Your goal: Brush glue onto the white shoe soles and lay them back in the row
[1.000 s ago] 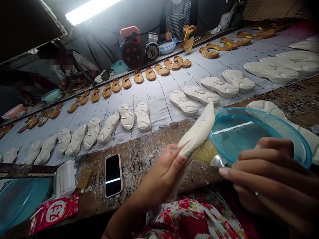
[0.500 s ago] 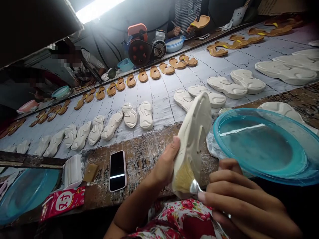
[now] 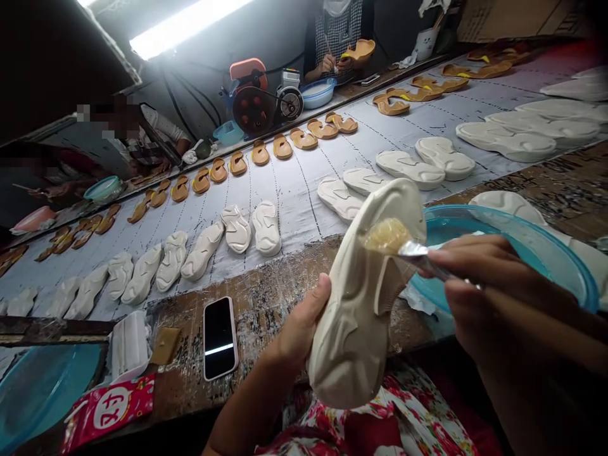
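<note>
My left hand (image 3: 301, 323) is closed around the edge of a white shoe sole (image 3: 354, 335), thumb on the near side and the other fingers hidden behind it. The sole is tilted upright above my lap. In my right hand (image 3: 494, 285) is a brush (image 3: 392, 237) with pale yellowish bristles and a silvery ferrule, pinched between the fingers. Its bristles lie against the upper part of the sole's face. Behind my right hand, a blue basin (image 3: 577, 266) of liquid stands partly hidden.
White soles (image 3: 204, 250) line the near side of the cloth-covered table (image 3: 294, 190); tan sole pieces (image 3: 260, 154) line the far side. A phone (image 3: 220, 339), a red packet (image 3: 109, 408) and another blue basin (image 3: 52, 386) are at left. Co-workers sit across, one holding a tan piece (image 3: 360, 52).
The brush has moved from the sole's lower end to its upper part. The sole has turned so its broad face shows more. My view has shifted slightly.
</note>
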The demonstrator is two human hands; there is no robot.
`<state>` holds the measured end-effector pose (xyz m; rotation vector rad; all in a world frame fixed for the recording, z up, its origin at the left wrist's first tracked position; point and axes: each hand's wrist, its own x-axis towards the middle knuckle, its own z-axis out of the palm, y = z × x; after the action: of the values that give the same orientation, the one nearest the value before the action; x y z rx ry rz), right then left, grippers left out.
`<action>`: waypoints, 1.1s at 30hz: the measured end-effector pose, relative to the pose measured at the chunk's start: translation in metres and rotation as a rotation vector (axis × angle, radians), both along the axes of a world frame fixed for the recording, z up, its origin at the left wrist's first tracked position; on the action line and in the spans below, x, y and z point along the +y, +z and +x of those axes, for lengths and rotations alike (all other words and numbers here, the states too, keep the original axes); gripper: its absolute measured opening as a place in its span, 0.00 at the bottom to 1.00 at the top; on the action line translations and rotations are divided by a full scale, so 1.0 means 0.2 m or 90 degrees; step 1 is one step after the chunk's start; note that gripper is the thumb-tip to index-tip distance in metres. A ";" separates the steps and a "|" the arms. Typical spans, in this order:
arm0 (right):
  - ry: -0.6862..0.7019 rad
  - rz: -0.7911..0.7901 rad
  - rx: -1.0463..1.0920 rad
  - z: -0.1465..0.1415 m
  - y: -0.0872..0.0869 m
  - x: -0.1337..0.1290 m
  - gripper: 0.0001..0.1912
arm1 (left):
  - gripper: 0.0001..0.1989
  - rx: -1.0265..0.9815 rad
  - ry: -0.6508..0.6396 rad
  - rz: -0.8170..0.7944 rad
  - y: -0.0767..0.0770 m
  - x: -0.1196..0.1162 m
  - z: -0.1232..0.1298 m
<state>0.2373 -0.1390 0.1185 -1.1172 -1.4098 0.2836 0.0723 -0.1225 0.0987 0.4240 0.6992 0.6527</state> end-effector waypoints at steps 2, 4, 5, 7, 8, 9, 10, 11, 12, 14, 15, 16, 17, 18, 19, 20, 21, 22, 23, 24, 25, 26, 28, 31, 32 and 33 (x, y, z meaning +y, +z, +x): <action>0.077 0.125 -0.067 0.01 -0.03 0.05 0.12 | 0.27 -0.024 -0.013 0.017 -0.01 0.00 0.00; 0.133 0.196 -0.092 0.01 -0.07 0.06 0.10 | 0.29 -0.053 -0.012 0.034 -0.01 0.01 0.01; 0.159 0.188 -0.105 0.00 -0.08 0.06 0.08 | 0.30 -0.061 -0.001 0.038 -0.01 0.02 0.01; 0.212 0.143 -0.152 -0.01 -0.10 0.02 0.06 | 0.31 -0.068 0.036 0.040 -0.01 0.03 0.01; 0.242 0.120 -0.184 -0.01 -0.11 -0.01 0.06 | 0.31 -0.069 0.051 0.037 -0.01 0.04 0.01; 0.260 0.105 -0.206 -0.01 -0.11 -0.04 0.05 | 0.31 -0.070 0.059 0.031 -0.01 0.04 0.01; 0.258 0.102 -0.211 0.00 -0.11 -0.06 0.05 | 0.31 -0.072 0.063 0.025 0.00 0.05 0.01; 0.232 0.110 -0.195 0.01 -0.12 -0.07 0.05 | 0.31 -0.072 0.064 0.019 0.00 0.05 0.01; 0.193 0.121 -0.168 0.02 -0.12 -0.08 0.05 | 0.30 -0.068 0.069 0.013 0.00 0.04 0.01; 0.143 0.120 -0.149 0.05 -0.13 -0.09 0.06 | 0.29 -0.051 0.090 0.007 0.00 0.04 0.01; 0.139 0.107 -0.159 0.06 -0.13 -0.09 0.07 | 0.29 -0.046 0.100 0.007 0.00 0.04 0.01; 0.153 0.089 -0.181 0.07 -0.12 -0.10 0.07 | 0.28 -0.045 0.106 0.010 0.00 0.04 0.01; 0.176 0.073 -0.204 0.08 -0.12 -0.11 0.07 | 0.29 -0.046 0.109 0.014 0.00 0.05 0.01; 0.201 0.065 -0.219 0.08 -0.12 -0.11 0.08 | 0.29 -0.050 0.110 0.018 0.00 0.05 0.01; 0.216 0.069 -0.218 0.08 -0.11 -0.12 0.07 | 0.30 -0.051 0.111 0.020 0.01 0.06 0.01; 0.221 0.081 -0.205 0.08 -0.11 -0.13 0.07 | 0.32 -0.049 0.114 0.023 0.01 0.06 0.02; 0.222 0.096 -0.189 0.08 -0.12 -0.13 0.07 | 0.33 -0.043 0.118 0.024 0.02 0.06 0.02; 0.208 0.117 -0.166 0.08 -0.12 -0.14 0.07 | 0.34 -0.038 0.123 0.025 0.02 0.07 0.02; 0.186 0.128 -0.148 0.08 -0.12 -0.14 0.08 | 0.34 -0.035 0.128 0.029 0.03 0.07 0.03; 0.169 0.128 -0.145 0.07 -0.13 -0.13 0.08 | 0.34 -0.035 0.132 0.033 0.03 0.07 0.03; 0.162 0.119 -0.159 0.07 -0.14 -0.13 0.07 | 0.34 -0.036 0.136 0.037 0.03 0.07 0.04; 0.168 0.110 -0.178 0.06 -0.15 -0.12 0.07 | 0.35 -0.037 0.142 0.039 0.03 0.07 0.04; 0.194 0.110 -0.208 0.04 -0.16 -0.12 0.07 | 0.37 -0.035 0.169 0.042 0.03 0.08 0.05; 0.238 0.124 -0.171 0.02 -0.18 -0.13 0.06 | 0.38 -0.030 0.224 0.042 0.02 0.11 0.05; 0.249 0.120 -0.148 0.02 -0.18 -0.14 0.06 | 0.37 -0.029 0.232 0.041 0.02 0.11 0.05; 0.251 0.116 -0.128 0.03 -0.18 -0.14 0.06 | 0.37 -0.028 0.234 0.040 0.02 0.12 0.05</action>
<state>0.2431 -0.1668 0.0819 -0.7284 -1.7975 0.3211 0.0822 -0.0983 0.1022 0.3405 0.7220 1.0299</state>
